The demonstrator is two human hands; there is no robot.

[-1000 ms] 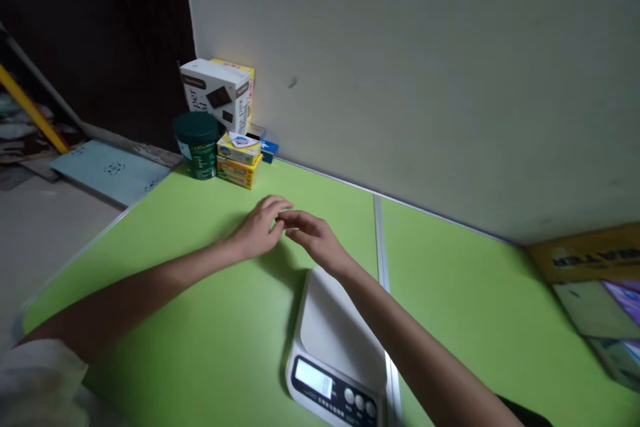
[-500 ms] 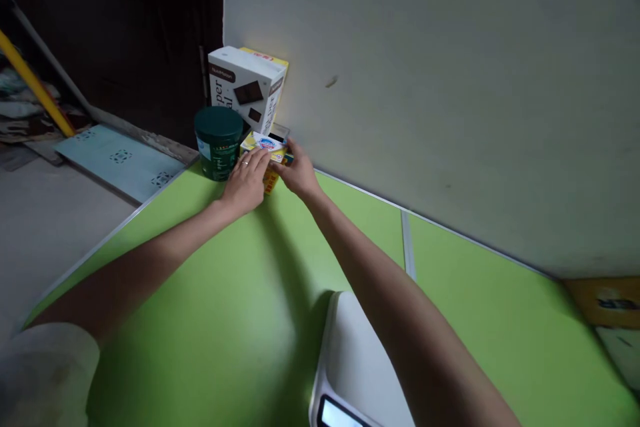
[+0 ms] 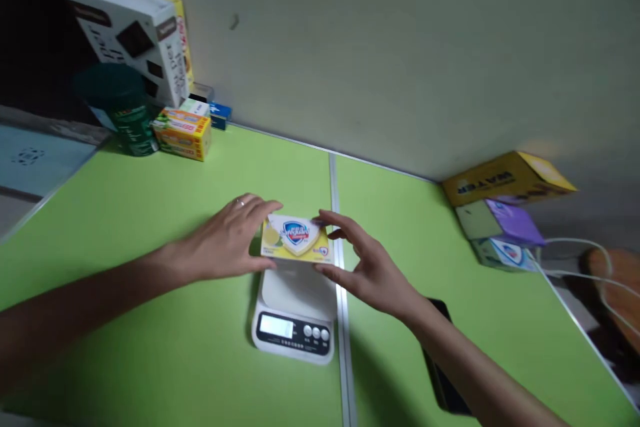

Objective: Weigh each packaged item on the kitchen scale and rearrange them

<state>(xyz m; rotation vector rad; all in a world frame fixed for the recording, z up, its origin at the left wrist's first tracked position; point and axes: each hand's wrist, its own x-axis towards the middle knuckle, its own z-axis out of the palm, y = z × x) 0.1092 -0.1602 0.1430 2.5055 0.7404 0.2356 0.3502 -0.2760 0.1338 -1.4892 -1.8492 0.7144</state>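
A yellow and white Safeguard soap box (image 3: 297, 239) is held level between both hands, over the back of a white kitchen scale (image 3: 295, 303). My left hand (image 3: 231, 237) grips its left end, thumb at the near edge and fingers at the far edge. At the other end, my right hand (image 3: 367, 263) pinches the box between thumb and fingers. Whether the box touches the scale's platform, I cannot tell. The scale's lit display and round buttons face me.
At the back left stand a white carton (image 3: 135, 40), a dark green tub (image 3: 123, 110) and an orange-yellow box (image 3: 183, 133). To the right are a yellow box (image 3: 505, 177), a purple-ended box (image 3: 500, 220) and white cables. A black phone (image 3: 445, 373) lies partly under my right forearm.
Both hands have brought the soap box from the group of packages at the back left to above the scale. The view has turned right, showing the boxes and phone there.
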